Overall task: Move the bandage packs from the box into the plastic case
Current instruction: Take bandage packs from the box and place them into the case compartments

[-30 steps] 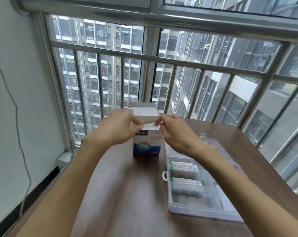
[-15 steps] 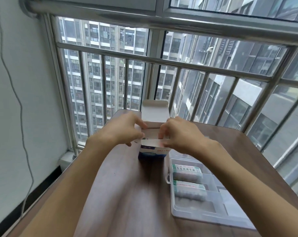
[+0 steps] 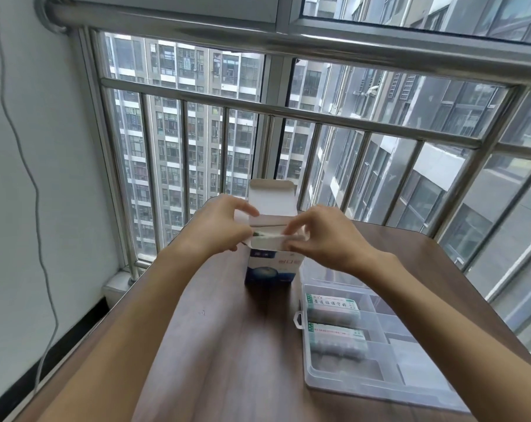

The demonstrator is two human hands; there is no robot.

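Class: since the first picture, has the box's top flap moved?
Yes. The top flap has swung from lying over the box opening to standing upright, back toward the window railing.

High-rise flat balcony: steel window bars (image 3: pixel 288 112), apartment towers (image 3: pixel 179 132) outside, wooden table (image 3: pixel 243 345) against them.

The box (image 3: pixel 270 266) is white card with a blue print on its front. It stands upright on the surface, its lid flap raised at the back and its top open. Just beside it, to the right, the plastic case (image 3: pixel 377 379) lies flat and open, clear, split into compartments. 2 bandage packs (image 3: pixel 334 306), white with green edging and printed text, lie one behind the other in its left compartments.
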